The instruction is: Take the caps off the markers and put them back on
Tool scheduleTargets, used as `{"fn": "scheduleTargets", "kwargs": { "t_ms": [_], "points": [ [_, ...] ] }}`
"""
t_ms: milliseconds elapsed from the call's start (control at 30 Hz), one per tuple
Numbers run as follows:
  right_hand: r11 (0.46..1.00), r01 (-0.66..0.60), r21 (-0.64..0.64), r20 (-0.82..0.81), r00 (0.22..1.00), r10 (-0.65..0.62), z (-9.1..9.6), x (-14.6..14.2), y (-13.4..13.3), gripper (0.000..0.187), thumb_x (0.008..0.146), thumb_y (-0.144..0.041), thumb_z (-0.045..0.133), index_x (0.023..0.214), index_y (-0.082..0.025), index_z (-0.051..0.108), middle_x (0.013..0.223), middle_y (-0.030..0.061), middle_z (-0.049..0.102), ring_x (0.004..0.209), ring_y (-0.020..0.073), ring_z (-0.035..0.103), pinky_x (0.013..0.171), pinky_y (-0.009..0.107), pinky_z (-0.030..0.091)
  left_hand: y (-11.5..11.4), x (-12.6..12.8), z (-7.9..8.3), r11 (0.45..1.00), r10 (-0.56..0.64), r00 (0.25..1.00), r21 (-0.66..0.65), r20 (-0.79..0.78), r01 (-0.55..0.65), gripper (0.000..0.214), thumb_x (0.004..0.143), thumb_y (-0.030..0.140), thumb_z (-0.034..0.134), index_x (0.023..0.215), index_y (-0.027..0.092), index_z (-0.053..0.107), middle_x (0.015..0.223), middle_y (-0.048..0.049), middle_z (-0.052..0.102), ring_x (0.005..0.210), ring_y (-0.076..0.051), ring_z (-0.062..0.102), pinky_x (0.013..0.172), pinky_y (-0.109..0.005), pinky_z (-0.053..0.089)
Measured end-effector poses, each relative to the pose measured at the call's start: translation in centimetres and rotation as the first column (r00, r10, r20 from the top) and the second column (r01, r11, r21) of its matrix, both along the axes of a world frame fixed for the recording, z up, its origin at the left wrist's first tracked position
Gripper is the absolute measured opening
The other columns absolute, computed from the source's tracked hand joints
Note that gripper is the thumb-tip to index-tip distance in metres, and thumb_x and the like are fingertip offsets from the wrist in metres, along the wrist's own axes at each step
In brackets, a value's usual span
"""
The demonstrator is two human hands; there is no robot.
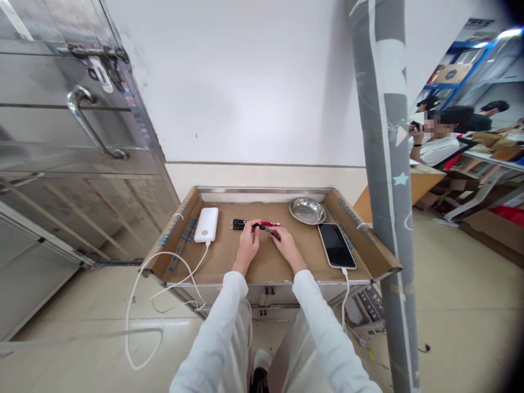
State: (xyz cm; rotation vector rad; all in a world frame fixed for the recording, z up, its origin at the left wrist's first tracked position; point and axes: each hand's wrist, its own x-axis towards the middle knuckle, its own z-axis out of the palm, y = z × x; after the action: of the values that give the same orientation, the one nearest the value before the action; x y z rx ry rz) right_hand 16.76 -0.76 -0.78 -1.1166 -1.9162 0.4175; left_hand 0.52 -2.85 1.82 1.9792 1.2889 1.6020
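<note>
My left hand [247,244] and my right hand [287,246] are close together over the cardboard-lined tabletop. Between them they hold a slim dark pen [266,228], one end in each hand's closed fingers. Just beyond my fingers lie several black pens [237,224], side by side with their tips to the left, partly hidden by my left hand. A red pen [270,223] lies behind the held one. Whether the held pen is capped is too small to tell.
A white power bank [206,225] with a cable lies left; a phone [336,245] on a white cable lies right. Behind the phone sits a round metal dish [307,210]. Cardboard [368,240] curls up at the sides. A wrapped grey pole [393,196] stands right; people sit farther back.
</note>
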Motion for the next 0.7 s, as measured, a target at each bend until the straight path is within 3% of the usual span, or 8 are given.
{"fn": "scheduleTargets", "kwargs": {
  "t_ms": [300,433,600,700],
  "points": [
    [0.997,0.066,0.04,0.029,0.997,-0.067,0.3,0.0,-0.2,0.016,0.087,-0.021,0.05,0.095,-0.022,0.063,0.094,0.0066,0.065,0.088,0.0199,0.06,0.08,0.034,0.049,0.0,0.1,-0.1,0.998,0.053,0.999,-0.022,0.002,-0.053,0.023,0.096,0.027,0.035,0.112,0.018,0.049,0.11,-0.0105,0.059,0.104,-0.016,0.059,0.089,-0.032,0.05],
    [0.977,0.206,0.057,0.03,0.978,-0.208,0.7,0.2,-0.5,0.022,0.091,-0.023,0.043,0.099,-0.02,0.063,0.095,0.0085,0.063,0.091,0.0214,0.057,0.083,0.036,0.047,0.2,0.2,-0.4,0.998,0.054,0.999,-0.041,-0.006,-0.054,0.021,0.095,0.025,0.036,0.112,0.019,0.049,0.11,-0.0096,0.06,0.102,-0.016,0.06,0.089,-0.032,0.05],
    [0.939,0.334,0.088,0.002,0.942,-0.335,0.6,0.5,-0.6,0.029,0.095,-0.028,0.037,0.106,-0.019,0.061,0.097,0.0096,0.059,0.094,0.0222,0.053,0.088,0.037,0.044,0.5,0.6,-1.0,0.982,-0.152,0.965,-0.14,-0.214,0.123,0.019,0.091,0.018,0.041,0.107,0.021,0.052,0.104,-0.0058,0.064,0.095,-0.016,0.063,0.085,-0.031,0.051],
    [0.945,0.315,0.093,0.009,0.948,-0.317,0.6,0.5,-0.6,0.03,0.095,-0.029,0.035,0.108,-0.02,0.061,0.097,0.0093,0.057,0.094,0.0218,0.053,0.088,0.037,0.044,0.6,0.9,-1.1,0.981,-0.155,0.917,-0.165,-0.367,0.1,0.021,0.089,0.014,0.042,0.106,0.021,0.053,0.105,-0.0049,0.064,0.097,-0.017,0.062,0.087,-0.033,0.05]
  ]
}}
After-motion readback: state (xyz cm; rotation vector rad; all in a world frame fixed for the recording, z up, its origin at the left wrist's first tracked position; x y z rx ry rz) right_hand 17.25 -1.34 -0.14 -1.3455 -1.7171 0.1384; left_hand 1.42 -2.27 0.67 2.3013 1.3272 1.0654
